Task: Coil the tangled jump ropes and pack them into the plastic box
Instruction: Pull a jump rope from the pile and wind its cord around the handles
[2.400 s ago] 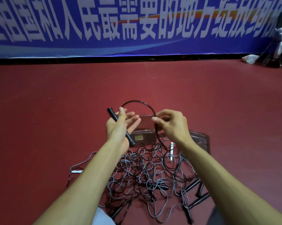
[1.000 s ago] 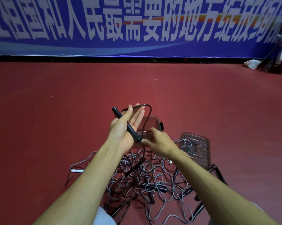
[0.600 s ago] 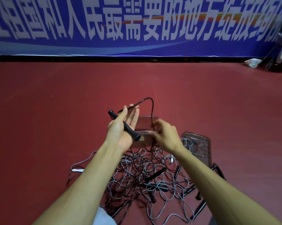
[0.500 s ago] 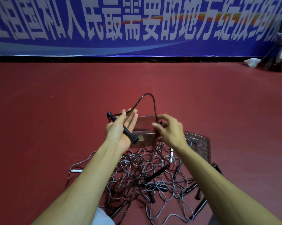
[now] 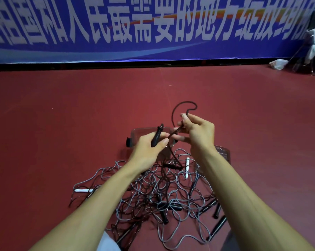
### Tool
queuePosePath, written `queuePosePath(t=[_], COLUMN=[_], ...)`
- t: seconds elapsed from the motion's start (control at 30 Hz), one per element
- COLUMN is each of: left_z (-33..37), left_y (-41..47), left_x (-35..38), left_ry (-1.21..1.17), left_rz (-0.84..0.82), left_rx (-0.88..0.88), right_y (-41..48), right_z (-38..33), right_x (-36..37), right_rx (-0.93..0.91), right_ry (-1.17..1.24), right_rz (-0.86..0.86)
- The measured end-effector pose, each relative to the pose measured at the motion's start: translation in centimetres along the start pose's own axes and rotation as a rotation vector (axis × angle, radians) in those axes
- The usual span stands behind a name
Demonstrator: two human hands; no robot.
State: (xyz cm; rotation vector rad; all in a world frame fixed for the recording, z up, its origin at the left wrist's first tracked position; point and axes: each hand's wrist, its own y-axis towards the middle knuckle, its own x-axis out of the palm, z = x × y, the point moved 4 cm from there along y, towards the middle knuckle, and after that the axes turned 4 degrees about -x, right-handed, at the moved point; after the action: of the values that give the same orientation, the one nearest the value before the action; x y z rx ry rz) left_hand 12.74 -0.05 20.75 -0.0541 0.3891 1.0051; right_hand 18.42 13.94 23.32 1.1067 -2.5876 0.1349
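My left hand (image 5: 149,147) grips the black handle (image 5: 157,135) of a black jump rope, the handle pointing up and away. My right hand (image 5: 198,133) pinches that black rope (image 5: 174,115), which arcs in a small loop above my fingers and runs down into the pile. A tangle of grey and black jump ropes (image 5: 158,194) with black and white handles lies on the red floor below my hands. The clear plastic box (image 5: 135,135) stands on the floor behind my left hand, mostly hidden by it.
The box's clear lid (image 5: 224,154) lies on the floor to the right of my right wrist. A white handle (image 5: 83,190) lies at the pile's left edge. A blue banner wall (image 5: 153,33) closes off the floor at the back, with bags and a stand (image 5: 314,42) at far right.
My left hand has turned the handle more upright and closed its fingers round it. My right hand rose and moved right, drawing the rope into a smaller loop above it.
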Motion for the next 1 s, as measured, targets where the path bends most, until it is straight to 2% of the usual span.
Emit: queuePosePath(t=[0.17, 0.27, 0.4, 0.57, 0.63, 0.73, 0.83, 0.93, 1.0], left_z=[-0.1, -0.1, 0.4, 0.5, 0.1, -0.3, -0.7, -1.1, -1.6], left_y=[0.0, -0.3, -0.1, 0.0, -0.1, -0.1, -0.1, 0.0, 0.1], left_x=[0.6, 1.0, -0.2, -2.4, -3.4, -4.3, -4.6, -4.7, -4.5], left_ry=[0.114, -0.231, -0.525, -0.786, -0.840, -0.864, -0.813, -0.652, -0.501], left_rz=[0.011, 0.008, 0.189, 0.368, 0.418, 0.456, 0.459, 0.410, 0.316], left_rx=[0.013, -0.128, -0.222, -0.305, -0.317, -0.306, -0.295, -0.283, -0.277], right_y=[-0.1, 0.2, 0.2, -1.1, -1.6, -2.1, -2.2, -1.6, -1.2], right_z=[-0.1, -0.4, 0.3, 1.3, 1.2, 1.1, 1.4, 1.5, 1.5], right_x=[0.0, 0.0, 0.3, 1.7, 2.5, 3.5, 3.6, 2.9, 2.3], right_rx=[0.071, 0.020, -0.073, -0.158, -0.243, -0.292, -0.250, -0.201, -0.153], right_ry=[0.099, -0.015, -0.389, -1.000, -1.088, -1.103, -1.077, -1.004, -0.947], right_rz=[-0.026, -0.072, -0.192, -0.523, -0.568, -0.540, -0.458, -0.365, -0.299])
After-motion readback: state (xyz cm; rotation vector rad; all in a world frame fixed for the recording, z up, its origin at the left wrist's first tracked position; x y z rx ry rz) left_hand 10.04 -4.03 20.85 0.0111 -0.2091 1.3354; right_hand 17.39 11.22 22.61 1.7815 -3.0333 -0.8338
